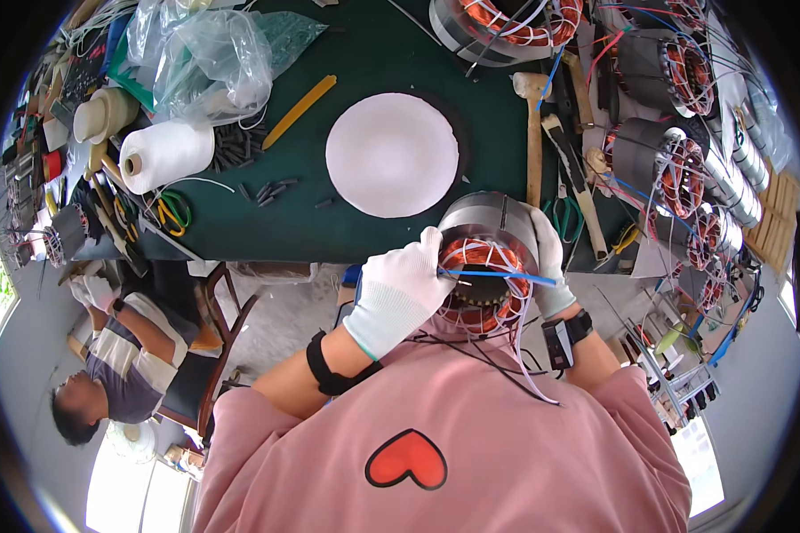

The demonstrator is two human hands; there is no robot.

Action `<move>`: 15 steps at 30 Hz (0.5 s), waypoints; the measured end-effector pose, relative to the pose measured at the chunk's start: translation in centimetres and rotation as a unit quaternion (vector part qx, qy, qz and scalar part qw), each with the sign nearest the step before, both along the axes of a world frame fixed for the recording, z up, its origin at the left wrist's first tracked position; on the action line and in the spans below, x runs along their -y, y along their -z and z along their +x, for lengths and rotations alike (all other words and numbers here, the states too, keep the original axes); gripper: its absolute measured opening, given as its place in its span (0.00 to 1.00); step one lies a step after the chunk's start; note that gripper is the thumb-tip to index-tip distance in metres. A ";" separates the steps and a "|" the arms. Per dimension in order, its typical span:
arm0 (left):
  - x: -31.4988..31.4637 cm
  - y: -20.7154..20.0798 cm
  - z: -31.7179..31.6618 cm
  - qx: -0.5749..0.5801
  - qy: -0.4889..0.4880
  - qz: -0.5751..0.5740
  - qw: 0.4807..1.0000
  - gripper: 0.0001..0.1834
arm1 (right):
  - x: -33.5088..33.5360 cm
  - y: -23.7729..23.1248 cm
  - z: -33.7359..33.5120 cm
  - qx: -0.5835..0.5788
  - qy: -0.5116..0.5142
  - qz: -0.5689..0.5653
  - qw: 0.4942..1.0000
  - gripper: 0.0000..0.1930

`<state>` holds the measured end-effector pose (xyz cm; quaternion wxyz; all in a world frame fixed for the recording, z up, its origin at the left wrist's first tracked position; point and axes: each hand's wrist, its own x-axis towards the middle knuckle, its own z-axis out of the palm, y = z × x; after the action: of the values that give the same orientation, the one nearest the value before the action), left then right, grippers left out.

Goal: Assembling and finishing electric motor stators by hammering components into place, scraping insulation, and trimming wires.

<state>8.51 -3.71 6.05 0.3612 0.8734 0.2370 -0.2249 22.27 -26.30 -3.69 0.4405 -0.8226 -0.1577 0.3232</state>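
A motor stator (487, 216), a grey steel ring with copper windings laced in white cord, is held up between my gloved hands just off the table's near edge. My left hand (400, 282) is closed on its left rim, with the fingertips by the windings and the end of a blue lead (507, 276). That lead crosses the stator's opening. On the other side, my right hand (549, 258) wraps the outer wall, its fingers partly hidden behind the steel. Black and white leads (526, 373) hang from the windings toward my shirt.
A white round pad (391, 155) lies on the green table (293, 226). Rightward are a mallet (533, 133), green-handled scissors (564, 218) and several stators (653, 160). Leftward are a thread cone (164, 157), small black tubes (236, 147) and plastic bags (209, 67). Another person (138, 355) sits at left.
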 end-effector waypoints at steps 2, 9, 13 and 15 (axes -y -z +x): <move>-0.7 0.0 -0.4 -0.011 0.009 -0.017 1.000 0.24 | 0.1 0.1 0.1 0.065 -0.067 -0.029 0.995 0.16; -6.4 5.7 -4.7 -0.059 -0.519 -0.360 0.773 0.23 | 1.7 2.6 -0.1 -0.208 0.146 0.051 0.966 0.17; -6.5 9.2 -4.2 -0.073 -0.407 -0.139 0.900 0.22 | 1.5 2.2 -0.2 -0.113 0.071 0.033 0.991 0.17; -6.2 9.6 -3.0 -0.059 -0.298 0.005 0.953 0.19 | 0.0 1.4 0.0 -0.269 0.213 0.085 0.935 0.19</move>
<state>5.51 2.53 -3.51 0.3924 0.7501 0.5086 -0.1569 22.28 -26.28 -5.11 0.5930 -0.6789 0.1187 0.4163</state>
